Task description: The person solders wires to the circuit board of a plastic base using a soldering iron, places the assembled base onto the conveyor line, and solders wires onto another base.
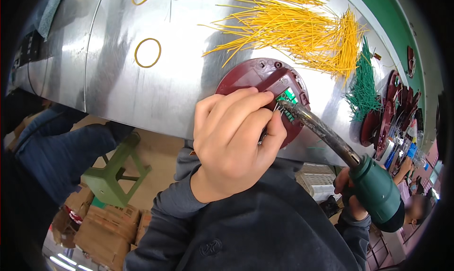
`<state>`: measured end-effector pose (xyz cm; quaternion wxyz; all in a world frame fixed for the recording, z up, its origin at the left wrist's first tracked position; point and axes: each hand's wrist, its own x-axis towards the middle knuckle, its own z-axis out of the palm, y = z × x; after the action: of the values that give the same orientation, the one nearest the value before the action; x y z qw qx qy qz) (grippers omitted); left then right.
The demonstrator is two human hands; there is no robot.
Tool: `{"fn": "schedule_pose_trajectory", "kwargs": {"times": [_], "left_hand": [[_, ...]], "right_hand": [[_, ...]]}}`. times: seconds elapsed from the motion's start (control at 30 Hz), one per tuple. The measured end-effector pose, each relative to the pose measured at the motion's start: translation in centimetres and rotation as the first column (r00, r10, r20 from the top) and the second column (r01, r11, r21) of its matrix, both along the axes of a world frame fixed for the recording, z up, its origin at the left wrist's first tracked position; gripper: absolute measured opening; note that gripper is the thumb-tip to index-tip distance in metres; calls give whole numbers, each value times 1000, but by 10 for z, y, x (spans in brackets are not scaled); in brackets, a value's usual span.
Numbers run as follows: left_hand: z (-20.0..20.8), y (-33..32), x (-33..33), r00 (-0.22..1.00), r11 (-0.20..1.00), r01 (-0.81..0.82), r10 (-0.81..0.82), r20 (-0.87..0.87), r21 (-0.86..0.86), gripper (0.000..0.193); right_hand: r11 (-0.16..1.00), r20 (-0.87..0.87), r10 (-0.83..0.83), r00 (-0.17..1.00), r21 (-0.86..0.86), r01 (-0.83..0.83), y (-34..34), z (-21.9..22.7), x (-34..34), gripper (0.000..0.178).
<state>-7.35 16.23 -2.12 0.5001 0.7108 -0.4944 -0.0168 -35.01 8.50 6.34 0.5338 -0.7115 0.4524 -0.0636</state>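
Note:
My left hand [234, 134] is closed over the near edge of a round dark red plastic housing [255, 77] that lies on a shiny metal table [109, 82]. A small green circuit board [287, 97] sits inside the housing, just beyond my fingertips. My right hand [349, 188] grips the green handle of a soldering iron [378, 190]. Its dark metal shaft [321, 129] reaches up and left, and the tip rests at the green board.
A heap of cut yellow wires [293, 25] and a bunch of green wires [363, 86] lie at the far right of the table. More dark red housings [388, 115] are stacked beyond them. Two yellow rubber bands [147, 52] lie at left. A green stool [116, 174] and cardboard boxes [104, 228] stand below.

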Motion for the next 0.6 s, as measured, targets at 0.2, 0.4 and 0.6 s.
{"fn": "schedule_pose_trajectory", "kwargs": {"times": [0.2, 0.4, 0.6], "left_hand": [[-5, -1, -1, 999, 999, -19, 20, 34, -31, 18], [1, 0, 1, 1000, 1000, -13, 13, -3, 10, 17], [1, 0, 0, 1000, 1000, -19, 19, -5, 0, 16]], "right_hand": [[988, -40, -114, 993, -111, 109, 10, 1, 21, 27], [829, 240, -558, 794, 169, 532, 27, 4, 38, 32], [873, 257, -475, 842, 255, 415, 28, -7, 16, 37]]}}
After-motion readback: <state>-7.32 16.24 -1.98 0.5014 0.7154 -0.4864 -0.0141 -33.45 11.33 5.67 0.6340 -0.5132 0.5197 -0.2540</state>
